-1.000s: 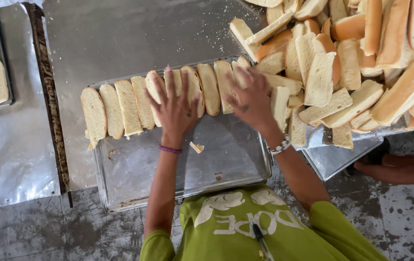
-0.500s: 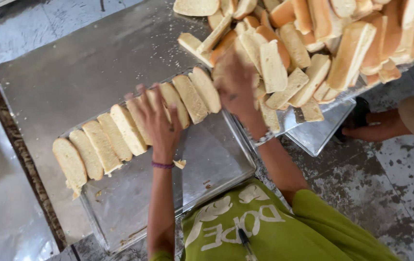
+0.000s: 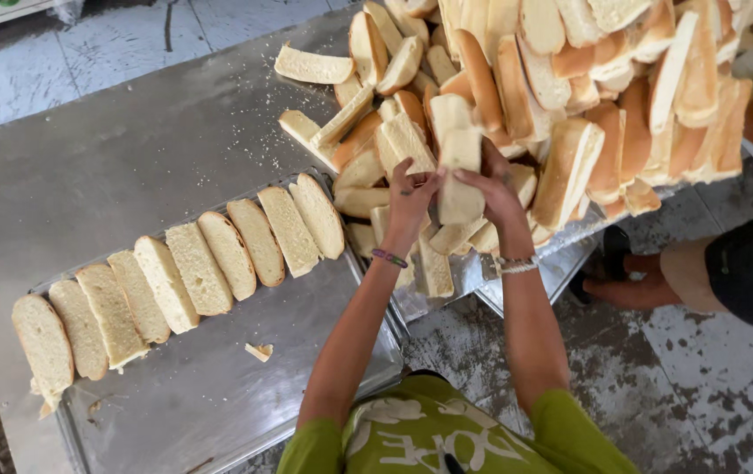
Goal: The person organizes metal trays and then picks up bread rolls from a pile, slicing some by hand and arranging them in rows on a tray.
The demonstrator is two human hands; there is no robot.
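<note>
At the bench's right edge, both hands, left (image 3: 411, 197) and right (image 3: 492, 189), clasp one pale bread slice (image 3: 461, 180); tugging it could topple the loose heaped bread pile (image 3: 569, 96) onto the floor.

so the near half of the baking tray (image 3: 218, 395) is open metal, only a small crumb (image 3: 259, 352) sitting there, easy to get a hand in from the front. the far edge is blocked by a row of bread slices (image 3: 192, 272) leaning on each other edge to edge. beyond that the steel counter (image 3: 130, 149) is bare all the way to the back left. right side is jammed: the bread pile (image 3: 552, 96) spills over its tray, and both hands, left hand (image 3: 411, 197) and right hand (image 3: 490, 189), are wedged into it. another person's foot (image 3: 631, 290) sits on the floor under that pile.
</note>
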